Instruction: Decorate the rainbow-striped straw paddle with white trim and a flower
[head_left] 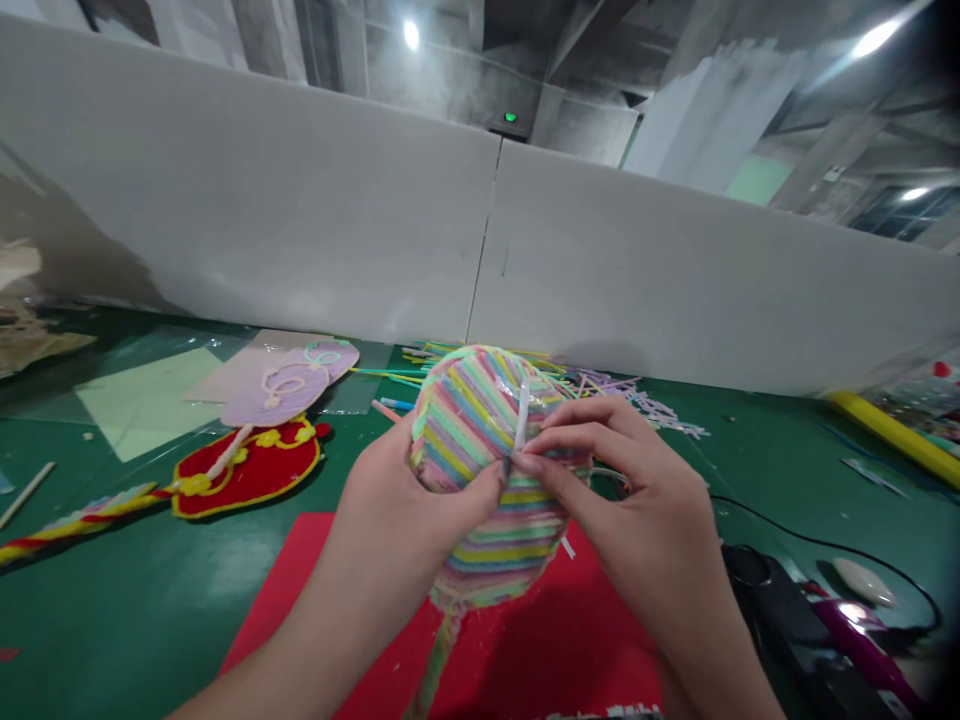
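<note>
A round fan-shaped craft piece point(469, 420), covered in pastel stripes of pink, yellow, green and blue, is held up over a red sheet point(525, 640) on the green table. My left hand point(409, 510) grips its left edge, thumb pressed across the front. My right hand point(622, 490) is closed in a pinch on a thin white stick point(521, 415) that stands against the striped face, fingertips meeting my left thumb. The piece's striped handle point(439, 660) hangs down between my wrists.
A red and yellow fan-shaped craft point(247, 470) and a lilac one point(289, 385) lie at the left. Loose coloured sticks point(600, 385) are scattered behind. A black cable and dark tools point(810, 610) sit at the right, a yellow tube point(892, 435) beyond. White partition boards point(480, 240) close off the back.
</note>
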